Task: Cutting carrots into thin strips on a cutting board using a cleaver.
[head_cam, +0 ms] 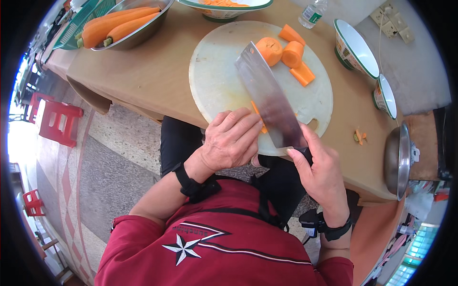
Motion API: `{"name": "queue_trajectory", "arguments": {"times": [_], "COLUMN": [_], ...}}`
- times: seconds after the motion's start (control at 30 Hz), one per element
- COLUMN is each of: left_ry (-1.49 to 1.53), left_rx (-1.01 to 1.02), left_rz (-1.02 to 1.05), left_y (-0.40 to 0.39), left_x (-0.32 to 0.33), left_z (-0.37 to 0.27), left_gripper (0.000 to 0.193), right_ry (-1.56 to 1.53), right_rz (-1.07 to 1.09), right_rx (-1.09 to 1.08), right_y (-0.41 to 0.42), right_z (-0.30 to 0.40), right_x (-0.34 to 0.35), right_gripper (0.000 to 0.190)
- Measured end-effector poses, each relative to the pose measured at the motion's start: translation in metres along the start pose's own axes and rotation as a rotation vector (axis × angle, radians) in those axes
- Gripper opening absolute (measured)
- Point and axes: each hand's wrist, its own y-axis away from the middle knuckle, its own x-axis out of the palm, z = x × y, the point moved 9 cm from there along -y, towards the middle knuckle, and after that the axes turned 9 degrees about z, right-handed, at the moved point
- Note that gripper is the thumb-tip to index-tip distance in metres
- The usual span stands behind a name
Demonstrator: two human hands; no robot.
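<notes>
My right hand (pixel 318 164) grips the dark handle of a cleaver (pixel 268 96), whose broad blade lies at a slant over a round white cutting board (pixel 218 68). Thin carrot strips (pixel 264 128) show beside the blade's left edge. My left hand (pixel 232 139) is at the board's near edge, its fingers curled by those strips; whether it holds any of them is hidden. Beyond the blade, a thick carrot piece (pixel 270 52) and several smaller cut pieces (pixel 292 54) rest on the board.
Whole carrots lie in a metal bowl (pixel 143 37) at the far left, by a green plastic basket (pixel 77 28). A bowl of carrot shreds (pixel 225 12), a plastic bottle (pixel 312 14), white bowls (pixel 357 48), carrot scraps (pixel 360 137) and a metal basin (pixel 397 161) surround the board.
</notes>
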Motion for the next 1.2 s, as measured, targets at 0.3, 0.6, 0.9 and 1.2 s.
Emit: {"name": "queue_trajectory", "arguments": {"times": [0.3, 0.6, 0.9, 1.2], "left_ry": [0.002, 0.018, 0.010, 0.003], "left_rx": [0.003, -0.002, 0.007, 0.013], "left_rz": [0.015, 0.025, 0.047, 0.052], "left_y": [-0.001, -0.002, 0.000, -0.001], "left_x": [0.001, 0.002, 0.005, 0.004], "left_z": [-0.001, 0.000, 0.000, -0.001], "left_gripper": [0.037, 0.035, 0.032, 0.031], "right_ry": [0.051, 0.132, 0.178, 0.174], "right_rz": [0.086, 0.103, 0.119, 0.092], "right_rx": [0.059, 0.047, 0.029, -0.037], "right_y": [-0.007, -0.010, -0.019, -0.056], "right_z": [0.007, 0.014, 0.017, 0.024], "right_x": [-0.001, 0.003, 0.008, 0.017], "right_gripper": [0.047, 0.050, 0.048, 0.046]}}
